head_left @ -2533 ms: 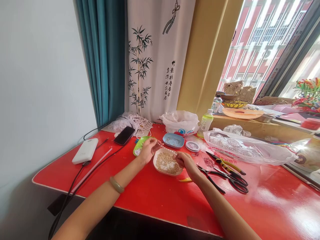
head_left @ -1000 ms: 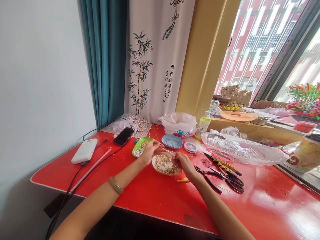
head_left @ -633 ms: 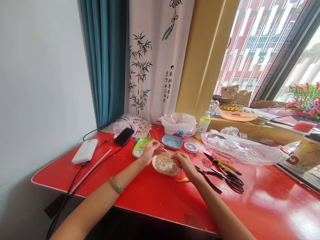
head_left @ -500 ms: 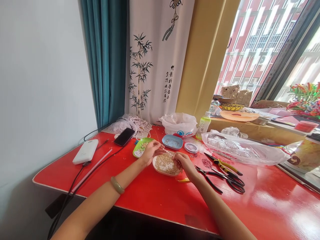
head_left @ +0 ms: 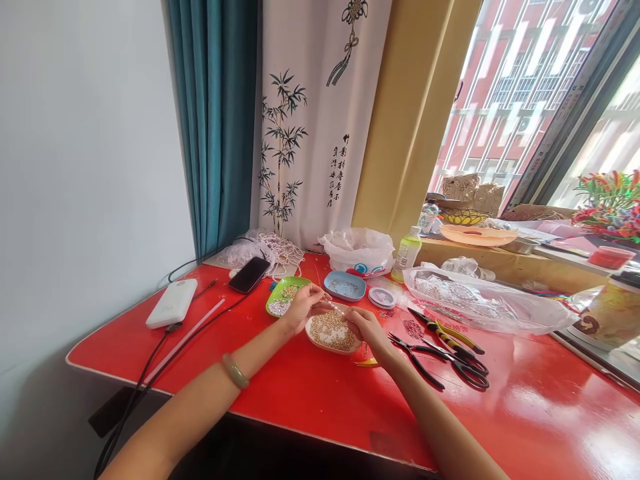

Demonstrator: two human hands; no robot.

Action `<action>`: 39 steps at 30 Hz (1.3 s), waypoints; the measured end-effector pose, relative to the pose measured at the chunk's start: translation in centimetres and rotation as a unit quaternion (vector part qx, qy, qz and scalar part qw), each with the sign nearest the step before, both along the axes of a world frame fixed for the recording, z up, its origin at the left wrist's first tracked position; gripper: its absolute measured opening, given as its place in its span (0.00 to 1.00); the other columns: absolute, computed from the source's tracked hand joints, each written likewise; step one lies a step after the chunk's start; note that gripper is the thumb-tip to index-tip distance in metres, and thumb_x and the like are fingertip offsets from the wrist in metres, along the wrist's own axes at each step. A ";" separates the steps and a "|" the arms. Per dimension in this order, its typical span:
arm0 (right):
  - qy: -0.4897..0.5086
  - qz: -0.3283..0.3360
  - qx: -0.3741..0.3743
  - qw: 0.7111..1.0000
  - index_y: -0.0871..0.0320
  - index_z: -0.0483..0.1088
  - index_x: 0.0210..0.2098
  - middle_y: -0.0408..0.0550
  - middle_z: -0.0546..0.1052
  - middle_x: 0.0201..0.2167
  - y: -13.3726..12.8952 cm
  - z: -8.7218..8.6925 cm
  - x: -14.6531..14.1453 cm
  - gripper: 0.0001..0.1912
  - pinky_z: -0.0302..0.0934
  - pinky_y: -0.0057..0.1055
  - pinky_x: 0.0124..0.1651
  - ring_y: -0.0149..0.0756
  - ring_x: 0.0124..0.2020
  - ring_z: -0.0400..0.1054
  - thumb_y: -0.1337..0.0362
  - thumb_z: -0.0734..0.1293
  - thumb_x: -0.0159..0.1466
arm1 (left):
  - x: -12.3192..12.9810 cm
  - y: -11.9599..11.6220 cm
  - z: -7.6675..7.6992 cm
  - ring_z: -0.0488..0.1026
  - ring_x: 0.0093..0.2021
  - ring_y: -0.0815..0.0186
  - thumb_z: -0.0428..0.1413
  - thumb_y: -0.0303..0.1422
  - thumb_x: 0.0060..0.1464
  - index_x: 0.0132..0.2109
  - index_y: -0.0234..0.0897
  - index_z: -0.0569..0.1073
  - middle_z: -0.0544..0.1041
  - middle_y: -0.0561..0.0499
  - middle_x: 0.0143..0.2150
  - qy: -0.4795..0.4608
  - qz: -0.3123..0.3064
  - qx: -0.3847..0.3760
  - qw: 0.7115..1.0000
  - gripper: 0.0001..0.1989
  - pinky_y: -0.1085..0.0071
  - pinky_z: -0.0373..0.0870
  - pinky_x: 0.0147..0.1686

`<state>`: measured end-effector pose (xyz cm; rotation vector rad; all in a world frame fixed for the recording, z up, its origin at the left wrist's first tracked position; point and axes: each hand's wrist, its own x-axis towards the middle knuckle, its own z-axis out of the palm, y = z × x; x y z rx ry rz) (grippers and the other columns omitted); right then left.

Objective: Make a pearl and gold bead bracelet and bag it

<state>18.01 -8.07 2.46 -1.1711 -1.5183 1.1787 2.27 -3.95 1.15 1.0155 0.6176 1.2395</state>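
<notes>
Centrally in frame, I see left hand and right hand pinching a beaded strand.
I judge it part-strung; loose gold beads lie in the pale tray.

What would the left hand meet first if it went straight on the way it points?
Beyond the bead strand it holds, the left hand would likely meet the blue tray; depth is unclear, so it might pass above.

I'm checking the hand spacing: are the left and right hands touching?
Apart. The head view shows a gap between left hand and right hand, bridged by the beaded strand.
</notes>
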 end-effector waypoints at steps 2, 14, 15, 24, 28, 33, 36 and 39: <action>-0.003 0.005 0.005 1.000 0.57 0.53 0.15 0.34 0.52 0.10 0.1 -0.1 0.0 0.08 0.36 0.25 0.18 0.22 0.13 0.42 0.65 0.56 0.49 | 0.0 0.0 0.0 0.74 0.25 0.71 0.53 0.26 0.49 0.30 0.34 0.61 0.72 0.51 0.30 0.001 0.000 0.001 1.000 0.06 0.81 0.69 0.22; 0.000 0.038 0.006 0.999 0.57 0.55 0.19 0.33 0.49 0.11 0.6 -0.9 0.2 0.04 0.34 0.25 0.18 0.23 0.14 0.39 0.66 0.53 0.48 | 0.1 -0.4 0.1 0.74 0.26 0.69 0.54 0.28 0.48 0.30 0.34 0.60 0.72 0.51 0.30 0.014 -0.021 0.010 1.000 0.08 0.81 0.67 0.20; -0.002 0.035 0.007 0.999 0.57 0.55 0.18 0.33 0.49 0.12 0.5 -0.8 0.2 0.04 0.34 0.25 0.18 0.23 0.14 0.39 0.65 0.53 0.48 | 0.1 -0.4 0.1 0.74 0.26 0.69 0.54 0.28 0.49 0.30 0.34 0.60 0.72 0.51 0.30 0.015 -0.022 0.010 1.000 0.08 0.81 0.67 0.20; -0.031 0.007 0.014 0.999 0.58 0.53 0.17 0.34 0.48 0.13 -0.3 0.2 -0.3 0.06 0.33 0.24 0.18 0.23 0.16 0.40 0.66 0.55 0.48 | 0.2 -0.4 0.1 0.74 0.26 0.69 0.53 0.28 0.49 0.30 0.34 0.60 0.72 0.51 0.30 0.024 -0.027 0.013 0.999 0.07 0.82 0.67 0.20; -0.042 0.002 0.023 0.999 0.58 0.55 0.19 0.34 0.49 0.13 0.0 -0.1 -0.3 0.04 0.35 0.23 0.18 0.23 0.15 0.41 0.66 0.54 0.48 | 0.2 -0.3 0.0 0.74 0.26 0.70 0.53 0.28 0.49 0.31 0.34 0.60 0.72 0.51 0.30 0.028 -0.027 0.013 0.999 0.07 0.82 0.67 0.20; -0.068 0.009 0.037 0.997 0.57 0.54 0.18 0.35 0.53 0.12 -0.1 -0.3 -0.5 0.04 0.40 0.23 0.18 0.24 0.15 0.45 0.66 0.52 0.48 | 0.1 -0.4 0.0 0.74 0.26 0.71 0.53 0.28 0.50 0.30 0.34 0.60 0.72 0.51 0.30 0.031 -0.026 0.016 0.999 0.07 0.82 0.67 0.21; -0.090 -0.003 0.055 0.994 0.57 0.53 0.17 0.37 0.58 0.13 -0.1 -0.4 -0.5 0.05 0.44 0.24 0.20 0.26 0.16 0.50 0.66 0.52 0.48 | 0.1 -0.4 -0.1 0.74 0.26 0.70 0.53 0.29 0.49 0.31 0.33 0.61 0.72 0.51 0.30 0.037 -0.028 0.020 0.999 0.07 0.82 0.67 0.20; -0.109 -0.038 0.082 0.990 0.57 0.54 0.17 0.38 0.58 0.14 0.0 -0.4 -0.3 0.06 0.45 0.24 0.21 0.27 0.18 0.51 0.66 0.52 0.49 | 0.2 -0.4 -0.1 0.75 0.28 0.68 0.54 0.30 0.49 0.31 0.33 0.61 0.72 0.50 0.31 0.041 -0.037 0.025 0.998 0.07 0.82 0.66 0.19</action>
